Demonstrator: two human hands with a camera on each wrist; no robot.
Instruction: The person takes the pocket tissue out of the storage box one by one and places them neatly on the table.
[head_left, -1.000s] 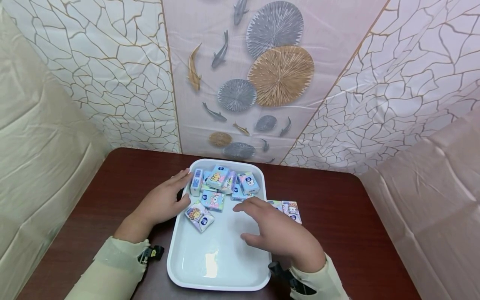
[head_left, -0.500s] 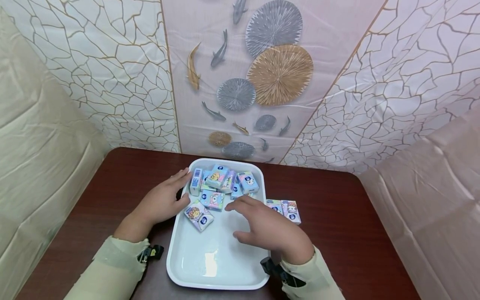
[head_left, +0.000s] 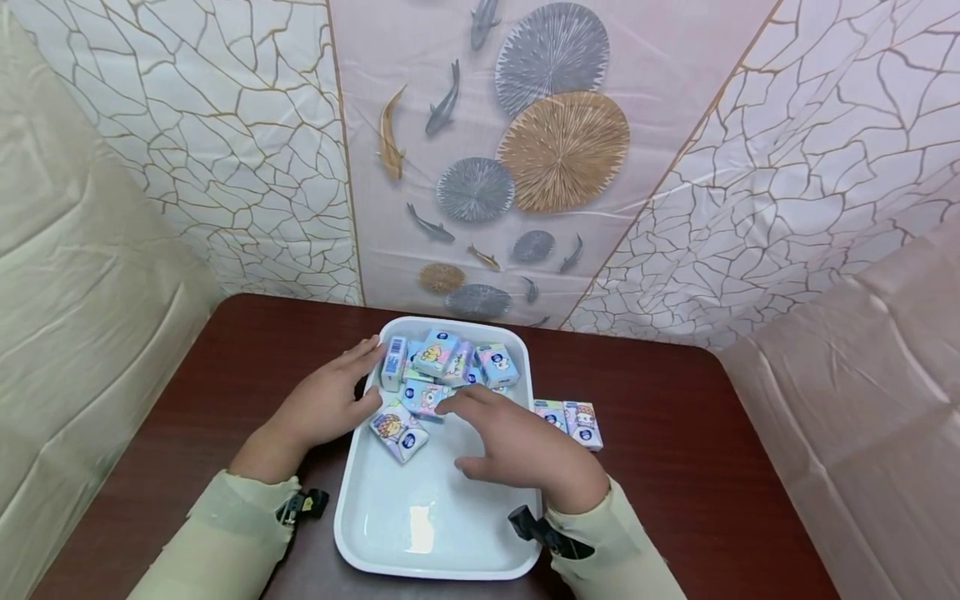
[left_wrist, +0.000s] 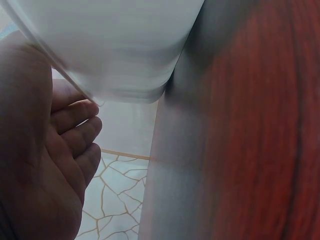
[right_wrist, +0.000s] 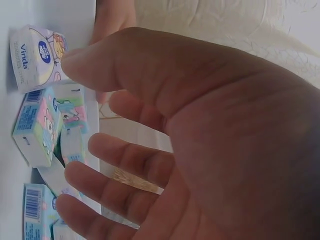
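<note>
Several small pastel tissue packs lie in the white tray [head_left: 438, 571], mostly heaped at its far end. My left hand [head_left: 322, 408] rests against the tray's left rim; in the left wrist view its loosely bent fingers [left_wrist: 77, 125] touch the rim from outside. Over the tray my right hand [head_left: 517, 442] hovers with fingers and thumb spread, holding nothing. Its fingertips are near a blue tissue pack [head_left: 422, 397], partly covered by them in the head view. A lilac Vinda tissue pack [right_wrist: 42, 57] lies closest to the right thumb in the right wrist view.
Two tissue packs [head_left: 583, 425] lie on the dark red-brown table [head_left: 660, 467], just right of the tray. A patterned cloth [head_left: 472, 250] hangs behind the table. Beige padded panels [head_left: 862, 400] flank both sides.
My right hand has moved left over the tray, toward the blue tissue pack, its fingers still spread. The left hand has stayed at the rim. The packs have not visibly moved.
</note>
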